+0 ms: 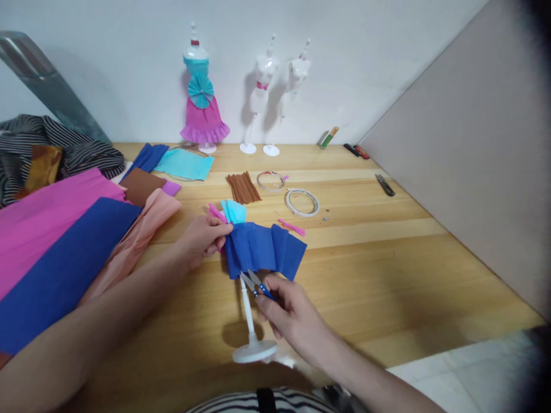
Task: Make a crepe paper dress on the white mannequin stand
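Observation:
My left hand (209, 236) pinches the top edge of a pleated blue crepe paper strip (258, 246) against a small mannequin, which lies tilted over the table. Light blue paper (235, 211) and pink paper (217, 213) wrap the mannequin's upper part, so its body is mostly hidden. Its white stand (253, 350) points toward me. In my right hand (286, 304) is a pair of small scissors (258, 285) with blue handles. Their blades are parted and lie at the lower edge of the blue strip; whether they touch it I cannot tell.
A dressed mannequin (202, 115) and two bare white ones stand by the wall. Tape rolls (302, 203), pleated brown paper (244, 187) and a pink strip (293, 228) lie beyond my hands. Crepe sheets (73, 264) cover the left side. A utility knife (385, 185) lies right.

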Available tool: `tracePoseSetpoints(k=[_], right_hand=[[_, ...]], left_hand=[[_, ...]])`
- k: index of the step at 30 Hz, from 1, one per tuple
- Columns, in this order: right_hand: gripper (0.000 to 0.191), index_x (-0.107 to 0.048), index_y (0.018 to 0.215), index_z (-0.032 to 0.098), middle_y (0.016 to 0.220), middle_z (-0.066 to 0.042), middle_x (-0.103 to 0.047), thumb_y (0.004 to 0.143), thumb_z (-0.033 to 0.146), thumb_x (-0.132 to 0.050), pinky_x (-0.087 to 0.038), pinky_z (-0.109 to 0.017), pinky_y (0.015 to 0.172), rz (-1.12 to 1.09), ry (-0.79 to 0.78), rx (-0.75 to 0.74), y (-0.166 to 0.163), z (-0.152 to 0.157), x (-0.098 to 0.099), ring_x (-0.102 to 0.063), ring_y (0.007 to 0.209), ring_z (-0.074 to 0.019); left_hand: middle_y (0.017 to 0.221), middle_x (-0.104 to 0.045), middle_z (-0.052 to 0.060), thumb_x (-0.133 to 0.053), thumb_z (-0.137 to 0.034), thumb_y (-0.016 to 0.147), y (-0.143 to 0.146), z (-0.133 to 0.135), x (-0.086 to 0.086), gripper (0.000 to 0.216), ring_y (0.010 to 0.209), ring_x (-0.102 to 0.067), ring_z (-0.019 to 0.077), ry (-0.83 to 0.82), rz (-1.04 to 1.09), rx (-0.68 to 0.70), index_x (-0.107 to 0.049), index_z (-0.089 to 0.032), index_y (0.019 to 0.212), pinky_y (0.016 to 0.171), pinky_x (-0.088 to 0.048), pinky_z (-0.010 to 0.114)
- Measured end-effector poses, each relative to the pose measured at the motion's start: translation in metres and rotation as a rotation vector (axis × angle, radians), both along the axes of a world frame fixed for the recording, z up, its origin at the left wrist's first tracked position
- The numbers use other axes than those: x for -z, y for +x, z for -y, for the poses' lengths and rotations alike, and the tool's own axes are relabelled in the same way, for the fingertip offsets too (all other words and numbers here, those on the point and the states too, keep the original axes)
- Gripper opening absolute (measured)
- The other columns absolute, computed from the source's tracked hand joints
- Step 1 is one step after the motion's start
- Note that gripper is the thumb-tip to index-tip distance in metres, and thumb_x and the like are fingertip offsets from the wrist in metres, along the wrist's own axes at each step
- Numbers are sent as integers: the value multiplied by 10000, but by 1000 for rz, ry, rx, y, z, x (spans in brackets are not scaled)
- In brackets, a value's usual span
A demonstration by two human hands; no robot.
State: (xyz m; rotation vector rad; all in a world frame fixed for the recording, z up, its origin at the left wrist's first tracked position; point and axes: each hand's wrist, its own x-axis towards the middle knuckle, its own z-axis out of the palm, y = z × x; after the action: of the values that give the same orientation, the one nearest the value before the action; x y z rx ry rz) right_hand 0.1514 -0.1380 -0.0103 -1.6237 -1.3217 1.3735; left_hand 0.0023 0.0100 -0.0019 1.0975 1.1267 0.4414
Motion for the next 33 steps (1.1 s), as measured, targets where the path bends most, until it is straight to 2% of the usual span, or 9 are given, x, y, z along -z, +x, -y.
tracePoseSetpoints(k=[2, 4, 7, 11, 13, 23, 26, 30, 33], right_hand=[[160, -453, 676, 199, 492, 56, -498, 740, 336, -502, -254, -198, 352, -230, -200, 37, -1, -2, 3, -335, 335, -60], [158, -492, 701, 184, 449, 70, -497, 686, 332, -544, -211, -187, 325, -373, -304, 84, -2, -2, 3, -294, 300, -45], [212, -563, 711, 146, 421, 73, -462, 674, 351, -598, -145, -187, 333, -512, -353, 147, -3, -1, 2, -248, 312, -27], [455, -627, 748, 103, 440, 67, -413, 761, 556, -584, -106, -200, 359, -701, -423, 157, 1, 2, 2, -212, 335, -22], [505, -634, 763, 97, 450, 62, -410, 792, 594, -548, -103, -202, 365, -746, -450, 142, 4, 2, 4, -207, 338, -24], [536, -624, 739, 108, 496, 58, -353, 952, 459, -281, -135, -203, 393, -760, -642, 81, 11, -1, 3, -200, 356, -36], [500, -630, 740, 114, 527, 42, -377, 936, 462, -329, -195, -207, 408, -555, -398, 28, 13, 4, 1, -255, 392, -52], [310, -650, 930, 126, 717, -58, -589, 933, 342, -428, -429, -271, 554, 120, 306, -169, 17, 14, -2, -544, 621, -151], [250, -591, 1091, 101, 848, -120, -663, 911, 239, -487, -502, -312, 560, 497, 718, -228, 17, 19, 2, -620, 678, -196]], left_hand=[[337, -419, -49, -542, -227, 836, 0, -1, 1, 388, 248, -247, 11, -1, -4, -5, -427, -148, 474, 329, -95, 190], [342, -430, -47, -565, -239, 819, 0, -2, 2, 385, 247, -251, 11, -2, -7, -9, -431, -149, 469, 320, -99, 186], [324, -398, -56, -612, -284, 786, 0, -2, 1, 402, 250, -254, 11, 2, -11, 14, -438, -149, 449, 316, -108, 176], [319, -395, -56, -622, -288, 775, 1, 0, -2, 419, 248, -258, 8, 0, -28, 4, -429, -147, 430, 315, -105, 171], [322, -407, -53, -591, -258, 795, 1, 1, -4, 415, 243, -259, 8, -4, -26, -8, -428, -146, 429, 311, -104, 170], [331, -410, -50, -593, -275, 788, 0, -1, 1, 406, 245, -259, 11, 3, -42, -1, -442, -147, 434, 316, -101, 170], [324, -403, -49, -583, -264, 795, 0, -1, 0, 411, 243, -259, 12, 14, -41, 2, -443, -144, 427, 314, -100, 170], [323, -404, -50, -574, -245, 798, 1, -1, 0, 411, 241, -248, 10, 1, -26, 8, -434, -146, 425, 307, -112, 168], [320, -394, -55, -556, -235, 812, 1, -1, 2, 406, 240, -245, 12, -2, -12, 15, -429, -150, 436, 305, -113, 167]])
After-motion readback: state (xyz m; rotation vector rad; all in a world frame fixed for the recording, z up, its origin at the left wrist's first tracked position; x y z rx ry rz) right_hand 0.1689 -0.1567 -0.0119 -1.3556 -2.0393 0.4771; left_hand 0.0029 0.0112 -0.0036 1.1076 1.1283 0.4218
